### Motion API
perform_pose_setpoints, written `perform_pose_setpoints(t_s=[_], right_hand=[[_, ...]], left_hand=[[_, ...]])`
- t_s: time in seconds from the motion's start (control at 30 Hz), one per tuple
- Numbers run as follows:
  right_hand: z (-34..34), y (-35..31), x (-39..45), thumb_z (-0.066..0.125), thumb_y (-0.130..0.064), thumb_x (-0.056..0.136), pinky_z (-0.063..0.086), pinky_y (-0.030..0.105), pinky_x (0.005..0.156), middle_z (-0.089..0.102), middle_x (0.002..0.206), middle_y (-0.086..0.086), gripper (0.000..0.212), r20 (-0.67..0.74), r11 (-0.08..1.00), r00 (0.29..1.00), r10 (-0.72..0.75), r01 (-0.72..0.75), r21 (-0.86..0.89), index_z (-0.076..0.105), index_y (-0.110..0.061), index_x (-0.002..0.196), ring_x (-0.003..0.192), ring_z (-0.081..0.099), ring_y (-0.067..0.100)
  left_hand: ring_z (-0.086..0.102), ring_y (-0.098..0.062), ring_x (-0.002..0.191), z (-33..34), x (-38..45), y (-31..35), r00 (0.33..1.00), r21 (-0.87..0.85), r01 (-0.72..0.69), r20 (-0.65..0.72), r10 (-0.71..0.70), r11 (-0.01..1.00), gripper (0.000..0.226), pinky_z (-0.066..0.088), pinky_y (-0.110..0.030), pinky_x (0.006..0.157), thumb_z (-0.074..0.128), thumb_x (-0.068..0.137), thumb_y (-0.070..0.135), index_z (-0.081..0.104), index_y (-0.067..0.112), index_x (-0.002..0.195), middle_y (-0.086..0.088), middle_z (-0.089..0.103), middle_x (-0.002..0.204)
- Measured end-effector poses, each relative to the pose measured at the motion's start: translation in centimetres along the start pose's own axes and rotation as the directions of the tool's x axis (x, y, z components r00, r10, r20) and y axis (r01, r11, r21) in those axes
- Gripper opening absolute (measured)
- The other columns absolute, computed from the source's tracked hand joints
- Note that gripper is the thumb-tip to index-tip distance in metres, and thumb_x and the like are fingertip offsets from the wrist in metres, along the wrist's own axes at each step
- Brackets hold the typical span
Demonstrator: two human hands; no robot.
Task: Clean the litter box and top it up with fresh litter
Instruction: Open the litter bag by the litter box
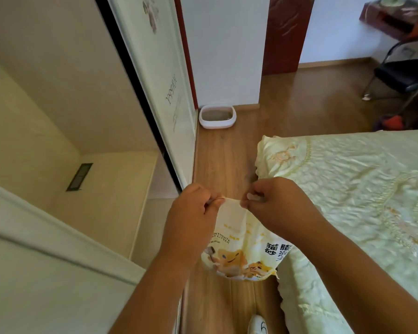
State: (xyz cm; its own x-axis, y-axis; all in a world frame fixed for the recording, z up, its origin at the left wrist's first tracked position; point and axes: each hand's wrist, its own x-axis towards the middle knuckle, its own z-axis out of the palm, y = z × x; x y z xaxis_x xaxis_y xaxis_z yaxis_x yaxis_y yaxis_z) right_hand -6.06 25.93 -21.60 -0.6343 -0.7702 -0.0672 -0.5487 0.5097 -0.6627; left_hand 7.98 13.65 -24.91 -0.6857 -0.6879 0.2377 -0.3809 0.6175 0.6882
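Observation:
A cream and yellow bag of cat litter (pixel 241 247) with cartoon cats printed on it hangs in front of me above the wooden floor. My left hand (pixel 193 213) pinches the left end of its top edge. My right hand (pixel 273 203) pinches the right end, so the edge is stretched between both hands. Far ahead, the white litter box (pixel 217 116) sits on the floor against the wall, with grey litter inside it.
An open wardrobe (pixel 58 141) with a sliding door (pixel 159 80) is on my left. A bed with a pale yellow cover (pixel 360 201) fills the right. A narrow strip of wooden floor (pixel 217 160) runs between them toward the box. A black chair (pixel 403 71) stands far right.

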Motion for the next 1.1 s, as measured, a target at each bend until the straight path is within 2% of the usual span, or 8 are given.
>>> perform_pose_setpoints(t_s=[0.1, 0.27, 0.43, 0.53, 0.73, 0.83, 1.0, 1.1], right_hand=[[-1.3, 0.3, 2.9, 0.069, -0.023, 0.092, 0.034, 0.013, 0.046, 0.063, 0.064, -0.008, 0.022, 0.048, 0.998, 0.998, -0.050, 0.051, -0.030, 0.069, -0.029, 0.070, 0.050, 0.051, 0.003], [-3.2, 1.2, 7.6, 0.067, -0.019, 0.093, 0.042, 0.007, 0.054, 0.058, 0.063, -0.013, 0.013, 0.062, 0.996, 0.996, -0.071, 0.073, -0.041, 0.078, -0.018, 0.086, 0.055, 0.054, 0.003], [-5.0, 2.3, 12.7, 0.069, -0.019, 0.092, 0.041, 0.010, 0.050, 0.055, 0.055, -0.013, 0.026, 0.015, 0.996, 0.998, -0.054, 0.055, -0.071, 0.067, -0.029, 0.068, 0.049, 0.053, 0.003], [-5.5, 2.8, 16.1, 0.069, -0.019, 0.092, 0.039, 0.008, 0.049, 0.051, 0.052, -0.014, 0.033, 0.004, 0.997, 1.000, -0.027, 0.027, -0.076, 0.060, -0.030, 0.062, 0.049, 0.054, -0.006], [-6.0, 3.0, 23.7, 0.067, -0.023, 0.094, 0.035, 0.011, 0.049, 0.060, 0.064, -0.017, 0.013, -0.011, 0.993, 0.999, 0.047, -0.048, -0.105, 0.078, -0.022, 0.087, 0.057, 0.056, 0.002], [-6.2, 2.8, 27.9, 0.070, -0.025, 0.092, 0.033, 0.014, 0.051, 0.058, 0.061, -0.015, 0.014, -0.040, 0.991, 0.996, 0.083, -0.086, -0.103, 0.075, -0.026, 0.079, 0.055, 0.055, 0.003], [-6.5, 2.6, 34.1, 0.073, -0.027, 0.090, 0.028, 0.013, 0.046, 0.050, 0.051, -0.011, 0.040, -0.090, 0.989, 0.989, 0.120, -0.126, -0.070, 0.054, -0.035, 0.056, 0.044, 0.049, 0.000], [-6.9, 2.7, 37.5, 0.072, -0.024, 0.090, 0.026, 0.014, 0.046, 0.050, 0.051, -0.011, 0.034, -0.105, 0.991, 0.987, 0.124, -0.129, -0.041, 0.062, -0.034, 0.059, 0.046, 0.050, -0.005]], left_hand=[[0.059, 0.000, 0.084, 1.0, 2.4, 0.4, 0.999, -0.009, 0.041, -0.032, -0.041, 0.999, 0.014, 0.055, -0.030, 0.077, 0.065, 0.097, 0.034, 0.075, 0.024, 0.094, 0.017, 0.056, 0.087], [0.061, -0.001, 0.083, 2.6, 6.8, 0.7, 0.997, -0.047, 0.064, -0.046, -0.067, 0.997, 0.013, 0.056, -0.034, 0.077, 0.067, 0.096, 0.032, 0.075, 0.023, 0.094, 0.016, 0.057, 0.088], [0.061, -0.003, 0.083, 4.8, 12.1, 0.5, 0.999, -0.079, 0.031, -0.032, -0.034, 0.996, 0.010, 0.056, -0.033, 0.076, 0.069, 0.095, 0.030, 0.076, 0.022, 0.094, 0.016, 0.058, 0.087], [0.060, -0.001, 0.082, 5.9, 15.9, 0.0, 1.000, -0.081, 0.014, -0.012, -0.015, 0.997, 0.008, 0.054, -0.026, 0.073, 0.070, 0.095, 0.030, 0.075, 0.025, 0.091, 0.018, 0.057, 0.084], [0.060, -0.002, 0.081, 7.7, 24.7, -1.9, 0.999, -0.090, -0.015, 0.051, 0.019, 0.996, 0.012, 0.054, -0.027, 0.074, 0.068, 0.096, 0.033, 0.076, 0.024, 0.093, 0.017, 0.056, 0.083], [0.059, -0.002, 0.081, 8.2, 29.5, -3.1, 0.996, -0.083, -0.035, 0.075, 0.041, 0.996, 0.014, 0.055, -0.030, 0.075, 0.068, 0.096, 0.032, 0.076, 0.021, 0.093, 0.016, 0.056, 0.083], [0.060, -0.008, 0.080, 8.9, 36.9, -4.8, 0.988, -0.052, -0.103, 0.109, 0.108, 0.993, 0.022, 0.056, -0.038, 0.074, 0.067, 0.095, 0.035, 0.072, 0.015, 0.088, 0.009, 0.059, 0.085], [0.059, -0.008, 0.078, 9.4, 40.3, -5.1, 0.987, -0.020, -0.126, 0.097, 0.127, 0.992, 0.022, 0.055, -0.037, 0.072, 0.066, 0.096, 0.035, 0.072, 0.015, 0.088, 0.008, 0.057, 0.084]])
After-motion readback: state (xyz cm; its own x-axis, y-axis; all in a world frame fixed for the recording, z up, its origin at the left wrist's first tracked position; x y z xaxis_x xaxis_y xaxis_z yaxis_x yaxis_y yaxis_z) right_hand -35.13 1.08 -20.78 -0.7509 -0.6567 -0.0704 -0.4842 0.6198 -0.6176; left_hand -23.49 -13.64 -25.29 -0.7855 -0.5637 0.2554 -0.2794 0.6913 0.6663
